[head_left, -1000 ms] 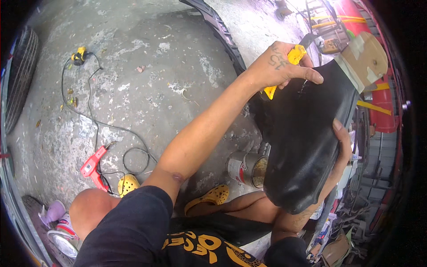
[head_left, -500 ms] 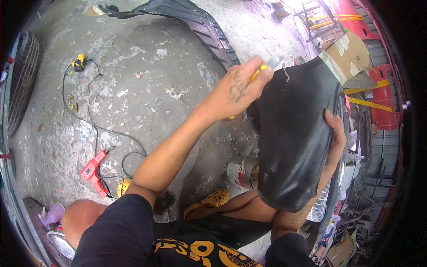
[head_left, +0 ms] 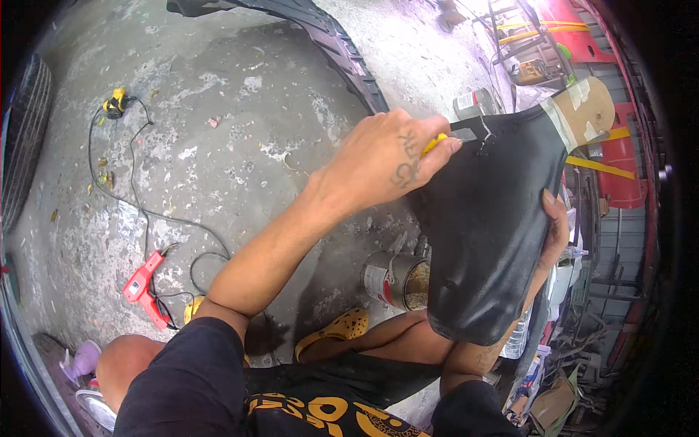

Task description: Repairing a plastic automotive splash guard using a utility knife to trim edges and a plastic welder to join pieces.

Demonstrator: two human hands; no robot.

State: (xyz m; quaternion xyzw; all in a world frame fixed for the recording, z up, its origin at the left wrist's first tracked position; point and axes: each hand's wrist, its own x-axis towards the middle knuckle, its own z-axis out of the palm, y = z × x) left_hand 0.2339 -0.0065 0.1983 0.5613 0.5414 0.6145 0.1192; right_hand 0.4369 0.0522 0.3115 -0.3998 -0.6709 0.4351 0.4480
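Observation:
My left hand (head_left: 386, 156) is closed around a yellow-handled utility knife (head_left: 435, 141). Its flat grey blade (head_left: 464, 135) points right, close to a jagged pale crack (head_left: 486, 135) near the top edge of a black plastic bumper (head_left: 488, 218); whether it touches cannot be made out. From the right side, my right hand (head_left: 556, 227) grips the bumper's edge, thumb on the face and other fingers hidden behind. Tan material and pale tape (head_left: 582, 113) cover the bumper's upper right end. A long ribbed black section (head_left: 338, 51) curves away at the top.
A metal can (head_left: 393, 280) stands on the floor beside the bumper, with another can (head_left: 473, 102) beyond it. A red gun-shaped tool (head_left: 144, 288) and its black cord (head_left: 182, 218) lie on the left. A tire (head_left: 29, 138) stands far left. Assorted clutter (head_left: 582, 328) fills the right side.
My left hand has come slightly down and right, bringing the knife blade from above the bumper's edge down beside the crack. My right hand keeps its hold; the view has shifted a little.

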